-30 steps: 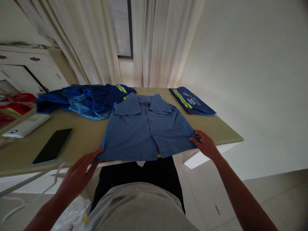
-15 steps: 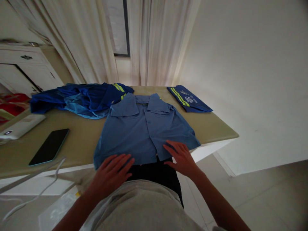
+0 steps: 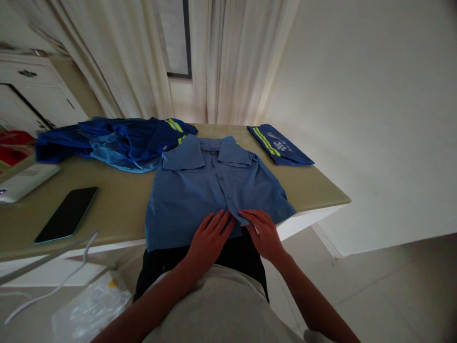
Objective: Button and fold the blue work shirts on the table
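Observation:
A blue-grey collared shirt (image 3: pixel 185 193) lies front up on the table, its collar away from me and its hem over the near edge. My right hand (image 3: pixel 263 233) pinches the bottom of its button placket, where the hem corner is lifted a little. Just left of that, my left hand (image 3: pixel 211 237) rests on the lower front with fingers stretched out towards the placket; its thumb is hidden. Buttons run down the placket between the two front panels.
Crumpled dark blue clothing (image 3: pixel 124 143) with yellow stripes lies at the back left. A folded blue garment (image 3: pixel 282 146) is at the back right. A phone (image 3: pixel 67 214), a white device (image 3: pixel 28 182) and a white cable (image 3: pixel 84 259) are on the left. Clear plastic (image 3: pixel 96 305) lies below.
My left hand has moved right, from the hem's left part to beside the placket. My right hand has closed on the placket's bottom end, and the hem there is raised.

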Demonstrator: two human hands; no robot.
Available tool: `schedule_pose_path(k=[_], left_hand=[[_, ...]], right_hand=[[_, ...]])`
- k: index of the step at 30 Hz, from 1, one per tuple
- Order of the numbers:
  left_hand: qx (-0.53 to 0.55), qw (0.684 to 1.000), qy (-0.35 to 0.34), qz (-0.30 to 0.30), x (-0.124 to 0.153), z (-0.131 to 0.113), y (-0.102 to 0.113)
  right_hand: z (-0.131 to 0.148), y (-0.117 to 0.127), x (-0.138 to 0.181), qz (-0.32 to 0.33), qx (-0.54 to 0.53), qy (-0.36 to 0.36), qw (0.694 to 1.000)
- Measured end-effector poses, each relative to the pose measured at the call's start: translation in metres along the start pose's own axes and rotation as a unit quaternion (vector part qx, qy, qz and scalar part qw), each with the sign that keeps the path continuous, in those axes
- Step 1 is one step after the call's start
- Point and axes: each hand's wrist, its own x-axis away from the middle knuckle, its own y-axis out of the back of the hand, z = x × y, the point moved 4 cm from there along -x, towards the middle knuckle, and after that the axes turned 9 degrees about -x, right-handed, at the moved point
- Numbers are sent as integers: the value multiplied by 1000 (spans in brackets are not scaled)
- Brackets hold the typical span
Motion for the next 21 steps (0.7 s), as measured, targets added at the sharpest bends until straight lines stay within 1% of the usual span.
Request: schedule_pose_path(k=[2, 3, 4, 6, 8, 9, 13, 16, 19, 21], left_hand=[[-6, 1000, -9, 3, -3, -4, -3], [-4, 1000, -6, 5, -6, -5, -4], [-1, 1000, 0, 6, -8, -6, -5], [8, 1000, 20, 9, -14, -8, -7], [11, 999, 32, 8, -19, -10, -9], [9, 999, 32, 4, -20, -10, -9], [-17, 999, 26, -22, -21, -4, -4], [-27, 999, 5, -35, -18, 4, 4], [-38, 998, -15, -37, -14, 7, 12], [-54, 998, -19, -34, -10, 5, 16]], right_hand=[[-3, 2, 3, -51, -5, -25, 998], [-4, 3, 4, -65, -5, -28, 997], [-3, 2, 5, -61, 2, -18, 998], [2, -4, 7, -5, 29, 32, 999], [5, -10, 9, 55, 62, 77, 994], [4, -12, 11, 67, 78, 87, 991], [-9, -10, 11, 59, 131, 80, 986], [-19, -6, 9, 66, 142, 90, 984], [-19, -2, 7, 66, 147, 106, 981], [-14, -2, 8, 71, 152, 114, 979]])
